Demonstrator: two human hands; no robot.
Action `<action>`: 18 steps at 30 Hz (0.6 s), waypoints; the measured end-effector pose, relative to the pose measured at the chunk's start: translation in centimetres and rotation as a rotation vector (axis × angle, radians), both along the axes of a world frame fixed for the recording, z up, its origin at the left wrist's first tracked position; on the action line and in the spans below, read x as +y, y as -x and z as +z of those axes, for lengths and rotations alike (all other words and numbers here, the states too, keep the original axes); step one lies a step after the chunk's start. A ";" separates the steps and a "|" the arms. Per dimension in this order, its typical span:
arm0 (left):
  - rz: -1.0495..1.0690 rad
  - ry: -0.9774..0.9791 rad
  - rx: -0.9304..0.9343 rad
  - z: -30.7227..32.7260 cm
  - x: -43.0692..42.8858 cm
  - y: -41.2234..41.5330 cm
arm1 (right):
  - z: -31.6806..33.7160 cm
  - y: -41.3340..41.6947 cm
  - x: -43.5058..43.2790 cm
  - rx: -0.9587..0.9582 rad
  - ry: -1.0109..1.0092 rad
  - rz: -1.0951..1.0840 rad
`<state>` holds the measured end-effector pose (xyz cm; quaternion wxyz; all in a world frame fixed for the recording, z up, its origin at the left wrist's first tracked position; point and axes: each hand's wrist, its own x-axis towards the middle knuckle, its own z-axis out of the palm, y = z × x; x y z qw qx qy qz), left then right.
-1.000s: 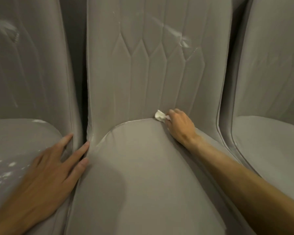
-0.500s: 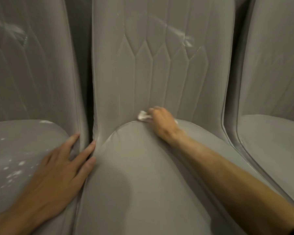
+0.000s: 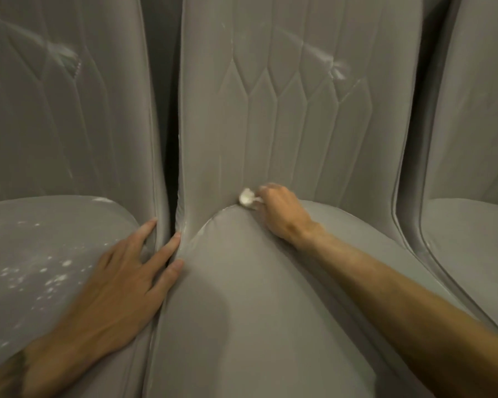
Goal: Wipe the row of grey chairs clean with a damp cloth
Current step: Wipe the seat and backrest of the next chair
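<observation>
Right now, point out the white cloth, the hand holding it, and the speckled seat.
white cloth (image 3: 246, 197), head view, bunched middle.
right hand (image 3: 282, 214), head view, back of hand.
speckled seat (image 3: 41, 254), head view, dusty top surface.

Middle chair (image 3: 242, 297) sits between left chair (image 3: 41, 254) and right chair (image 3: 472, 239); cloth (image 3: 246, 197) lies at its seat's back edge, against the backrest.

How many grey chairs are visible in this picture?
3. The left chair has white specks on its seat. The middle chair is under both hands. The right chair is cut by the frame edge. More may stand out of view.
</observation>
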<state>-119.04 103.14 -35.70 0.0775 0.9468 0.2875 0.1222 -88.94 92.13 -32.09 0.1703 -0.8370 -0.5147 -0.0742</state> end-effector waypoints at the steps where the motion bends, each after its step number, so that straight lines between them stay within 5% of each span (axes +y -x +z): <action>1: 0.000 -0.001 -0.001 0.0 -0.2 -0.1 | -0.1 -1.2 -0.5 0.000 -0.004 -0.127; 5: 0.014 -0.007 -0.015 0.2 -0.3 -0.2 | -0.3 0.6 2.2 0.060 -0.008 -0.247; 13: -0.001 -0.023 -0.036 -0.1 0.3 -0.1 | 0.3 7.6 1.6 0.140 -0.002 0.250; 18: 0.008 -0.012 -0.041 0.3 0.0 -0.4 | 0.2 6.7 2.8 0.072 -0.026 0.009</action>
